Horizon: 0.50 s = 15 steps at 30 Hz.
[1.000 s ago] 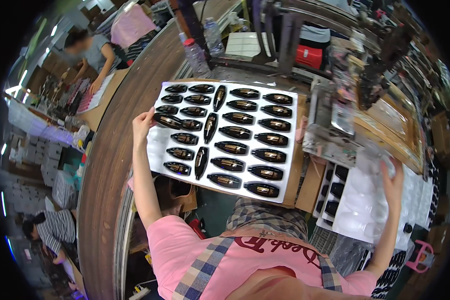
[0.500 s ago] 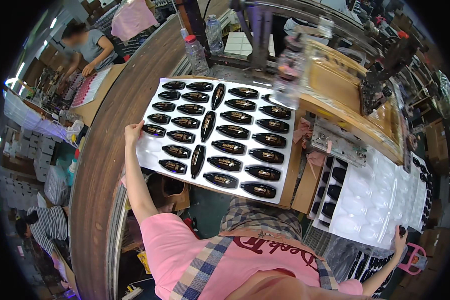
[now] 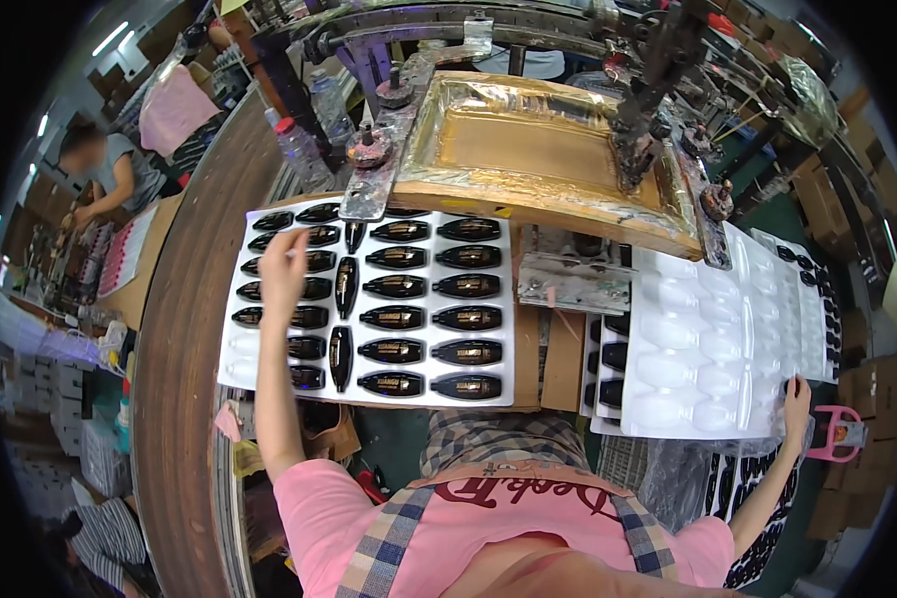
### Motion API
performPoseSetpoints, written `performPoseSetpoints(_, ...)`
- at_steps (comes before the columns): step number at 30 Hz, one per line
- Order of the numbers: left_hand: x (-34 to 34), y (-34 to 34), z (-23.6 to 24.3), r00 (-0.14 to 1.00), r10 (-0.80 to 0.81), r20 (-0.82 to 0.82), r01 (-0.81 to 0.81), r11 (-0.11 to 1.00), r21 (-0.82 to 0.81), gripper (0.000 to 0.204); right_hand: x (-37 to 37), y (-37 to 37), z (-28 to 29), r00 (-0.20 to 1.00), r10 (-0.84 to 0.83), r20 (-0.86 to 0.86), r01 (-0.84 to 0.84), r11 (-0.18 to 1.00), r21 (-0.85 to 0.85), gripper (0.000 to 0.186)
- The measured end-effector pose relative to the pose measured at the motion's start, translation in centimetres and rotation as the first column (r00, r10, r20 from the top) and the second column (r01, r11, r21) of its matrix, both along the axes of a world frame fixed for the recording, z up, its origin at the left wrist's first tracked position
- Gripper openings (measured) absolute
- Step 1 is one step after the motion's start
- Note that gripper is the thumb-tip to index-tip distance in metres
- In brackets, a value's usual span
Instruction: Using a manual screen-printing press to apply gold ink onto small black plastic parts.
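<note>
My left hand (image 3: 284, 261) is raised over the left part of a white tray (image 3: 231, 351) holding rows of glossy black oval pieces (image 3: 394, 318) with gold print. Its fingers are bent, and blur hides whether anything is in them. Two cells at the tray's lower left hold no piece. My right hand (image 3: 797, 401) is closed at the right edge of a white moulded tray (image 3: 658, 407) with bare hollows. A small black piece (image 3: 795, 386) shows between its fingers, partly hidden by them.
A wooden-framed printing screen (image 3: 558, 140) with gold ink hangs over the tray's far edge. Red-capped bottle (image 3: 294, 145) stands behind left. Long wooden bench (image 3: 174, 439) runs along my left; a pink stool (image 3: 835, 434) stands right. A co-worker (image 3: 120, 174) works at far left.
My left hand has let go of the tray's left edge and risen over the pieces. My view has turned right, and the screen frame appears further left and nearer the filled tray.
</note>
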<state>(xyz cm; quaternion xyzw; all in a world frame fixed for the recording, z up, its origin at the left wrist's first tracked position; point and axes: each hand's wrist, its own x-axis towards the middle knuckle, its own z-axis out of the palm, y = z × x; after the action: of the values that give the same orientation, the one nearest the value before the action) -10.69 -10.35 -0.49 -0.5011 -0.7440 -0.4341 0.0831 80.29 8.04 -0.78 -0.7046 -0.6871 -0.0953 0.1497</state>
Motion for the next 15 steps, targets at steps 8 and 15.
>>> performPoseSetpoints(8, 14.7, 14.7, 3.1, 0.793, -0.426, -0.435, 0.452, 0.891, -0.05, 0.021, -28.0, -2.0, 7.8, 0.627, 0.339, -0.702, -0.42, 0.905, 0.062, 0.039)
performPoseSetpoints(15, 18.2, 19.6, 5.9, 0.815, -0.571, 0.097, 0.564, 0.821, 0.091, 0.019, -37.9, -0.4, 9.1, 0.496, 0.522, -0.694, -0.663, 0.744, 0.086, 0.04)
